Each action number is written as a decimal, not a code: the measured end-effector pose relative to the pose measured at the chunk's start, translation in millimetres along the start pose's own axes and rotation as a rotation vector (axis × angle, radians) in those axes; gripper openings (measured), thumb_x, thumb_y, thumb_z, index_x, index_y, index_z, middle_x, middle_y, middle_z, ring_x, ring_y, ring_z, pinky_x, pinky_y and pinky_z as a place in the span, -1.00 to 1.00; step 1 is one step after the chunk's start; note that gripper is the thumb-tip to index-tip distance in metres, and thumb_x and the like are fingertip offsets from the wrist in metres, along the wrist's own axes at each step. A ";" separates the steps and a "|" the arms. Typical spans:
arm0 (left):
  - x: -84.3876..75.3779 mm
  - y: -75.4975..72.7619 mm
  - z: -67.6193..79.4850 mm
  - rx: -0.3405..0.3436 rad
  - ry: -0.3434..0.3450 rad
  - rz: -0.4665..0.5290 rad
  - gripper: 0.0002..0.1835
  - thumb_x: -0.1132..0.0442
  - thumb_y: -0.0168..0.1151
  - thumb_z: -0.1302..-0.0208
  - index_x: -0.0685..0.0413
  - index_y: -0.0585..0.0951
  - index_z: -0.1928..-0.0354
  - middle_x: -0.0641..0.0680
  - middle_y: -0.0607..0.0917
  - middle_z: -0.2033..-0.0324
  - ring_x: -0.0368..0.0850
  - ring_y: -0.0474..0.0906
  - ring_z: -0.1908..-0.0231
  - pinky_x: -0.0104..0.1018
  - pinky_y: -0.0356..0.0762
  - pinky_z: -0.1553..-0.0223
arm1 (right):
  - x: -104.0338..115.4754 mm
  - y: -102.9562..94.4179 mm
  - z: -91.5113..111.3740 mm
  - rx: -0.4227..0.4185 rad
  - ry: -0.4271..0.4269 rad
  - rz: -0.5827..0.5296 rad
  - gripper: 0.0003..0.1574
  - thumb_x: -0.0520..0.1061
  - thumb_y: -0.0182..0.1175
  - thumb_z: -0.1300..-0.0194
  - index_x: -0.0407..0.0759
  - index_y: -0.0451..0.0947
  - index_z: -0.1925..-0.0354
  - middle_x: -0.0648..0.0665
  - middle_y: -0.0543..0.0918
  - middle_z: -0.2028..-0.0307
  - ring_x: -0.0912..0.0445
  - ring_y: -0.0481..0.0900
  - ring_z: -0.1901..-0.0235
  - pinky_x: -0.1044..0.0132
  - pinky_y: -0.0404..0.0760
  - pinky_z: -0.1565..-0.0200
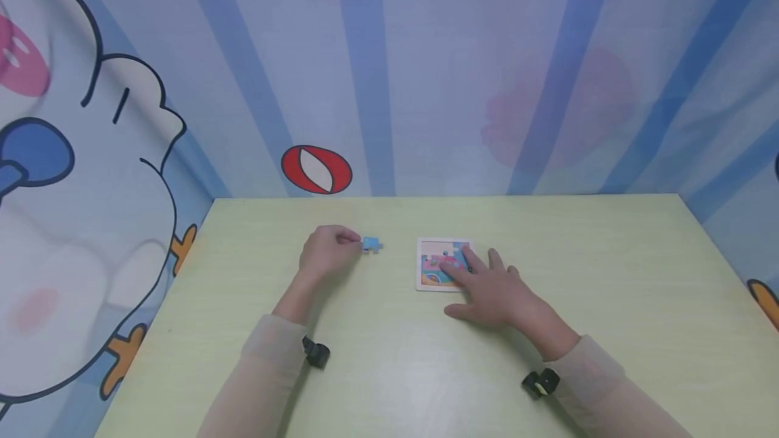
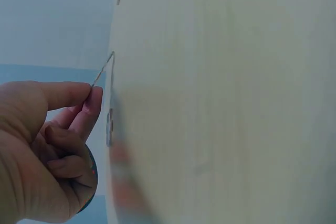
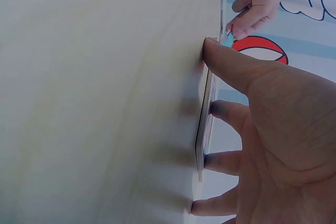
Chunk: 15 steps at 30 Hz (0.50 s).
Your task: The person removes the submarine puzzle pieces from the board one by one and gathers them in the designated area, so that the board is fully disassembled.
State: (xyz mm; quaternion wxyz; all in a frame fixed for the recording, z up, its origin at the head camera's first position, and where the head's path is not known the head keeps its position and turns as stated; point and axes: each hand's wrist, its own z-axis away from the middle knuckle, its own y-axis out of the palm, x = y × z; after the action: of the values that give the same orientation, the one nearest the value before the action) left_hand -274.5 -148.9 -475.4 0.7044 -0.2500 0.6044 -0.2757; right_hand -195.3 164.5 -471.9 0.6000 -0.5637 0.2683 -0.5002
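Note:
My left hand [image 1: 328,250] pinches a small blue jigsaw piece [image 1: 372,245] between thumb and fingers, left of the puzzle. The left wrist view shows that jigsaw piece [image 2: 103,68] edge-on and tilted, its far end down at the tabletop. Another thin piece [image 2: 109,127] lies flat close to those fingers. Over the right side of a white-framed picture puzzle [image 1: 418,265], my right hand [image 1: 491,293] spreads its fingers, with fingertips on the picture. Its thumb rests at the table near the frame's lower edge. Part of the colourful picture is hidden under the fingers.
The pale wooden table [image 1: 377,370] meets a blue striped backdrop [image 1: 426,86] along its far edge. A black wrist camera [image 1: 316,353] sits at the left cuff and another camera [image 1: 540,382] at the right cuff.

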 end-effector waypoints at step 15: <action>3.8 4.0 -4.3 -0.020 0.015 -0.113 -0.81 0.07 0.33 -0.37 -0.07 0.78 0.10 -0.03 0.76 0.25 -0.03 0.64 0.17 0.01 0.47 0.06 | 0.3 0.0 0.2 0.002 0.003 0.000 0.06 0.42 0.22 -0.38 0.12 0.12 -0.64 -0.38 -0.01 -0.60 -0.62 -0.01 -0.44 -0.60 0.24 -0.17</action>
State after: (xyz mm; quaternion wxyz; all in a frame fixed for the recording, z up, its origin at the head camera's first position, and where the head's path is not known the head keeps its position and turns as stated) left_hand -277.9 -148.7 -481.4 0.6807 -0.2887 0.5973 -0.3106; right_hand -195.0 164.3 -471.8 0.6000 -0.5623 0.2687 -0.5016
